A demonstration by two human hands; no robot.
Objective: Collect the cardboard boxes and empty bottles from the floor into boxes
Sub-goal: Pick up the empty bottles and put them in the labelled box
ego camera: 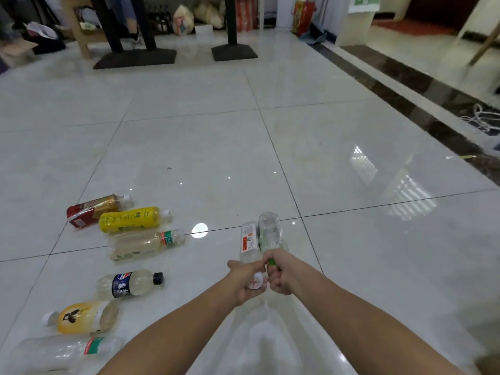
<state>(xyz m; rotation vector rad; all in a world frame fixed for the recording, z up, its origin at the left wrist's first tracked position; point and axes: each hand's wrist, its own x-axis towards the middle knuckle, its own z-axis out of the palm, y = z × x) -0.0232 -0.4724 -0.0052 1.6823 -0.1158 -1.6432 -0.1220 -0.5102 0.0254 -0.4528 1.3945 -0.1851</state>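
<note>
Nearest, left, lying on the floor (324,158): clear labelled bottle (62,353), red-and-green band.
Just beyond: orange bottle (86,318), white cap pointing left.
Next: dark-labelled bottle (130,284), black cap pointing right.

Centre, hands side by side:
- left hand (247,280) curling round the white-capped neck of a white-labelled bottle (249,242);
- right hand (280,277) gripping the green-capped neck of a ribbed bottle (270,231).

Both bottles being held off the floor, close together, bases pointing away.

Farther left, lying close together in a row, caps pointing right: pale bottle (146,243), yellow bottle (132,219), red-labelled bottle (94,208).

Handling, judged:
- looking empty or nearly so, hence light;
- thin plastic walls, likely denting under a squeeze;
- smooth round bodies, likely rolling on the glossy tiles;
- best taking hold at neck or cap, the stiffest part, leaving room for several per hand.

Far left: open cardboard box (16,51); whether serving as the collecting box, cannot tell.
Far centre: black stand bases (135,59), with bags (184,23) leaning at the wall.
</note>
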